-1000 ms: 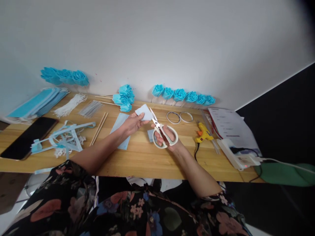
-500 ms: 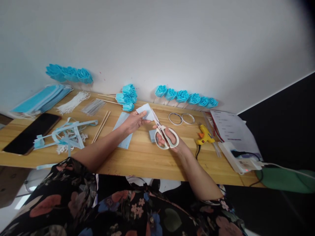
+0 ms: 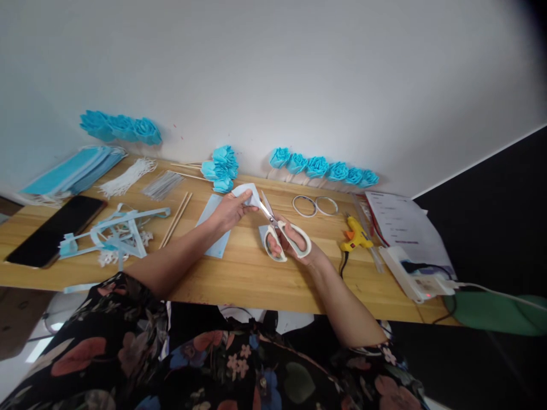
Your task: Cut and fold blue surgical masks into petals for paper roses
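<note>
Pinched in my left hand [image 3: 233,212] is a small pale blue piece of mask fabric [image 3: 248,192], its top curled over. My right hand [image 3: 294,239] has its fingers through the cream handles of a pair of scissors [image 3: 272,221]. The blades are parted, their tips close to the right edge of the fabric. Partly behind the scissors, another pale blue piece [image 3: 262,230] lies on the wooden table [image 3: 256,285]. Under my left wrist rests a longer pale blue sheet [image 3: 219,245].
Blue fabric flowers [image 3: 317,167] line the wall, with more [image 3: 223,169] on sticks. To the left are face masks [image 3: 72,171], ear loops [image 3: 128,177], wire strips [image 3: 161,185], a phone [image 3: 53,232] and scraps [image 3: 115,233]. Tape rings [image 3: 304,206], a yellow glue gun [image 3: 355,234] and a power strip [image 3: 405,273] sit right.
The scissor blades have opened wider and shifted slightly down and left. The fabric in my left hand has curled over and moved a little left.
</note>
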A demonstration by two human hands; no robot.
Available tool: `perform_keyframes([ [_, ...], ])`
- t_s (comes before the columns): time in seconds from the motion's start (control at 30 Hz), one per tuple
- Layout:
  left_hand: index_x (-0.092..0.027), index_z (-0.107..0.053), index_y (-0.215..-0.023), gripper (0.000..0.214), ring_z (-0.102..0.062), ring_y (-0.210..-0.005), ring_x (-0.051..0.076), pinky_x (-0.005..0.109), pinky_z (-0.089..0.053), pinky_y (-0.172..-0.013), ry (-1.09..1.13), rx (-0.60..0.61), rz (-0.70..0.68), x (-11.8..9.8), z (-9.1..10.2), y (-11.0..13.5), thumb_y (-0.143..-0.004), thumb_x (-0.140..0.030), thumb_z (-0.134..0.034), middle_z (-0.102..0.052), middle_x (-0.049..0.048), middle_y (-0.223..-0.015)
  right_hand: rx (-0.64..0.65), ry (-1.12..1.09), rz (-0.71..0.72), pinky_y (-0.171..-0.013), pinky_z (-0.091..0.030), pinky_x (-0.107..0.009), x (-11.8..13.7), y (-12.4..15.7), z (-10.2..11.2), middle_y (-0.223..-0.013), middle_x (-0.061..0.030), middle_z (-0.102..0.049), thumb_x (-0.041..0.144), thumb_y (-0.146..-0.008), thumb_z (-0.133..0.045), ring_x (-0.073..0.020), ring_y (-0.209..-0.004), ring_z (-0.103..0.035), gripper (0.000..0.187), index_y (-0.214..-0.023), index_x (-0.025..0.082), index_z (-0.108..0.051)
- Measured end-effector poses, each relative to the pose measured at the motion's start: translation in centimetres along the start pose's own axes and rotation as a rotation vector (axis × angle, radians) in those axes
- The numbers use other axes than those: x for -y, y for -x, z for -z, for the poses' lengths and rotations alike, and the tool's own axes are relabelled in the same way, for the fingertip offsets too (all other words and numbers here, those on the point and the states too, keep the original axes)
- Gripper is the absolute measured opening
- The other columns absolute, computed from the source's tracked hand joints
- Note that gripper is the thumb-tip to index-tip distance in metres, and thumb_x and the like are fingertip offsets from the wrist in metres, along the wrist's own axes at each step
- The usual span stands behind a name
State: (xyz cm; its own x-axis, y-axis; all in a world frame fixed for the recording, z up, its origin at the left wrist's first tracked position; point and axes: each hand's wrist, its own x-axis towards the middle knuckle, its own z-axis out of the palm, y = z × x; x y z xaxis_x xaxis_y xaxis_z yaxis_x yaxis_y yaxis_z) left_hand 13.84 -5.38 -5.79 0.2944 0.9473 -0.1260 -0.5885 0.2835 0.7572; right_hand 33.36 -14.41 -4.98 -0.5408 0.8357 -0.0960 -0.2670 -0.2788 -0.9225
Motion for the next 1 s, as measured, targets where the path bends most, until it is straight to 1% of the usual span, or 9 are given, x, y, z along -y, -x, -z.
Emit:
perform_keyframes([
  [0.07,-0.01,-0.069,-0.083,0.019,-0.069,-0.065,0.013,0.024,-0.06,-0.058,0.007,-0.017,0.008,-0.1,-0.1,0.0,-0.075,-0.021,-0.083,-0.073,0.0018,-0.075,0.003,-0.004,0.003,-0.055,-0.047,-0.029,0.1,0.0,0.0,-0.073,0.0017,-0.059,0.067,-0.083,-0.064,-0.0117,-0.055,-0.048,0.067,-0.134,0.025,-0.052],
  [0.13,-0.01,-0.07,-0.085,0.021,-0.069,-0.065,0.014,0.024,-0.06,-0.058,-0.005,-0.005,0.025,-0.1,-0.1,0.0,-0.074,-0.02,-0.084,-0.074,0.0022,-0.076,0.002,-0.002,0.006,-0.055,-0.048,-0.029,0.1,0.0,0.0,-0.074,0.0018,-0.059,0.067,-0.083,-0.064,-0.0121,-0.056,-0.048,0.069,-0.136,0.025,-0.051],
  [0.37,-0.011,-0.073,-0.092,0.028,-0.071,-0.069,0.015,0.025,-0.061,-0.061,-0.058,0.123,0.048,0.8,0.0,0.4,-0.071,-0.024,-0.086,-0.076,0.0053,-0.082,-0.015,0.015,0.039,-0.054,-0.047,-0.029,0.2,0.0,0.1,-0.072,0.002,-0.06,0.067,-0.086,-0.061,-0.013,-0.056,-0.05,0.075,-0.144,0.025,-0.044],
  [0.47,-0.008,-0.073,-0.089,0.028,-0.072,-0.07,0.016,0.025,-0.061,-0.061,-0.084,0.166,0.08,1.1,-0.1,0.6,-0.071,-0.025,-0.087,-0.076,0.0075,-0.08,-0.027,0.021,0.045,-0.055,-0.048,-0.03,0.2,-0.1,0.1,-0.073,0.0021,-0.06,0.067,-0.085,-0.062,-0.0127,-0.056,-0.05,0.078,-0.148,0.025,-0.041],
  [0.6,-0.006,-0.074,-0.086,0.034,-0.072,-0.071,0.017,0.024,-0.062,-0.063,-0.11,0.218,0.115,1.3,-0.2,1.0,-0.067,-0.029,-0.09,-0.076,0.0093,-0.078,-0.016,0.005,0.065,-0.056,-0.05,-0.03,-0.1,-0.3,0.2,-0.074,0.0023,-0.061,0.066,-0.084,-0.065,-0.0125,-0.056,-0.051,0.082,-0.15,0.026,-0.038],
  [0.77,-0.008,-0.074,-0.083,0.036,-0.071,-0.067,0.015,0.023,-0.061,-0.06,-0.105,0.189,0.099,1.4,-0.5,1.1,-0.061,-0.03,-0.093,-0.075,0.0072,-0.075,-0.026,-0.006,0.136,-0.056,-0.051,-0.03,-0.9,-0.6,0.1,-0.076,0.002,-0.062,0.064,-0.087,-0.063,-0.0127,-0.057,-0.053,0.081,-0.152,0.026,-0.033],
  [0.87,-0.008,-0.074,-0.085,0.034,-0.07,-0.066,0.015,0.023,-0.061,-0.058,-0.104,0.175,0.086,1.2,-0.7,1.1,-0.065,-0.028,-0.091,-0.075,0.0066,-0.077,-0.046,0.0,0.161,-0.052,-0.048,-0.028,-1.0,-0.6,-0.2,-0.073,0.0022,-0.061,0.064,-0.087,-0.061,-0.013,-0.055,-0.053,0.083,-0.153,0.025,-0.031],
  [1.0,-0.008,-0.073,-0.087,0.032,-0.07,-0.068,0.015,0.023,-0.06,-0.06,-0.117,0.201,0.089,1.1,-0.6,1.0,-0.067,-0.028,-0.09,-0.075,0.0067,-0.077,-0.107,0.024,0.156,-0.046,-0.043,-0.026,-0.9,-0.5,-0.4,-0.072,0.0022,-0.061,0.066,-0.085,-0.063,-0.0117,-0.051,-0.05,0.085,-0.154,0.026,-0.032],
])
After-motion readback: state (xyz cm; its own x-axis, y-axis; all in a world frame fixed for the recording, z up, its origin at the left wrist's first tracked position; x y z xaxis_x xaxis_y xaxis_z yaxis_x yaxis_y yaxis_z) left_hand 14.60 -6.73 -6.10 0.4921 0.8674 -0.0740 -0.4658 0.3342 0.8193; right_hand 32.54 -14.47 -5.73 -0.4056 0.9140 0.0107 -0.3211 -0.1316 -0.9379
